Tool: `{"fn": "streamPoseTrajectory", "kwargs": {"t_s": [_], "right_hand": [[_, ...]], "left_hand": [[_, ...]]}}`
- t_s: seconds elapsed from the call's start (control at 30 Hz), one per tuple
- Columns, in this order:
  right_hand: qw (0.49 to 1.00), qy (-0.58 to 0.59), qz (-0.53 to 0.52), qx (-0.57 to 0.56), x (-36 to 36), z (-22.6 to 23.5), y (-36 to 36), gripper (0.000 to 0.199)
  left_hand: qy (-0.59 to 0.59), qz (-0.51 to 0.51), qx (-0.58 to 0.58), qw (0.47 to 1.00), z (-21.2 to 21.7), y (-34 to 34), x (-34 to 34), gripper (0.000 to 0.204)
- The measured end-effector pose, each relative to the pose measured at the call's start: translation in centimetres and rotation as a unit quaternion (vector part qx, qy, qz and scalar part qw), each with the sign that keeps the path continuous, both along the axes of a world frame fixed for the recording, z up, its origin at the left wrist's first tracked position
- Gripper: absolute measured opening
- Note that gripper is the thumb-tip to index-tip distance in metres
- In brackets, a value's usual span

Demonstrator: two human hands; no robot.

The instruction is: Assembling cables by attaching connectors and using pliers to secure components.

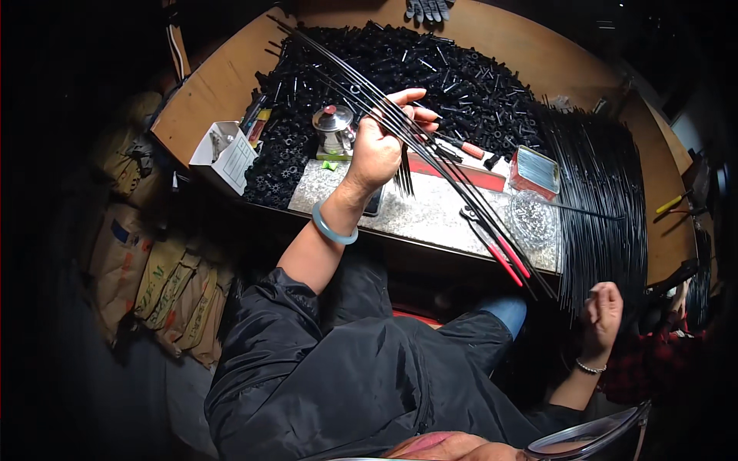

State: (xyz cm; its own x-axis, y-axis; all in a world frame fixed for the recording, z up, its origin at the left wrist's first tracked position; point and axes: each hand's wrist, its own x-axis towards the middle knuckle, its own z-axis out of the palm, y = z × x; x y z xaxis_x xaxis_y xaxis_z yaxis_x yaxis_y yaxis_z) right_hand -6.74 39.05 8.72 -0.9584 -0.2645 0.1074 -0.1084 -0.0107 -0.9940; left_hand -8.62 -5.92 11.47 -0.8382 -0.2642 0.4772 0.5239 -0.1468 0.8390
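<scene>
My left hand (382, 146) is raised over the bench, closed around a loose bundle of long thin black rods (346, 74). They slant from the far left down to the near right. Off the bench's near right corner is my right hand (605, 316), fingers curled together; whatever it may hold is hidden. Close by it, many more black rods (603, 207) hang over the front edge. Beneath the held bundle, red-handled pliers (513, 253) lie on a speckled board (434, 219). A clear round dish (532, 220) of small shiny pieces sits beside them.
Small black parts (461, 81) are heaped across the bench's back. A lidded metal pot (333, 121) and a white box (224, 159) stand to the left, a red tin (536, 171) to the right. Brown sacks (119, 257) sit on the floor at left. A wooden rim (211, 92) surrounds the bench.
</scene>
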Motion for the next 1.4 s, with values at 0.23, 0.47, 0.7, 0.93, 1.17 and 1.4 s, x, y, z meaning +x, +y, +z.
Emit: {"fn": "streamPoseTrajectory", "kwargs": {"t_s": [0.23,0.47,0.7,0.93,1.17,1.4], "right_hand": [[0.982,0.137,-0.117,0.063,0.2,2.7,-2.8,0.022],[0.965,0.178,0.055,0.185,3.0,2.0,-13.2,0.021],[0.948,0.188,-0.061,0.25,-5.1,-1.6,-8.9,0.019],[0.707,0.209,-0.327,0.591,-14.1,-7.7,0.0,0.02],[0.724,0.167,-0.288,0.604,-14.5,-7.5,0.1,0.019],[0.737,0.134,-0.359,0.557,-13.5,-5.1,0.8,0.028]], "left_hand": [[-0.024,-0.067,-0.051,0.996,0.6,3.2,0.6,0.04],[0.019,-0.105,-0.212,0.971,0.0,8.0,1.9,0.041],[-0.044,-0.132,-0.09,0.986,0.3,7.5,4.0,0.017],[0.009,-0.121,-0.052,0.991,-0.6,5.7,3.2,0.017],[-0.01,-0.094,-0.092,0.991,-0.7,6.2,2.8,0.025],[-0.013,-0.112,-0.089,0.99,-0.2,6.6,2.7,0.038]]}}
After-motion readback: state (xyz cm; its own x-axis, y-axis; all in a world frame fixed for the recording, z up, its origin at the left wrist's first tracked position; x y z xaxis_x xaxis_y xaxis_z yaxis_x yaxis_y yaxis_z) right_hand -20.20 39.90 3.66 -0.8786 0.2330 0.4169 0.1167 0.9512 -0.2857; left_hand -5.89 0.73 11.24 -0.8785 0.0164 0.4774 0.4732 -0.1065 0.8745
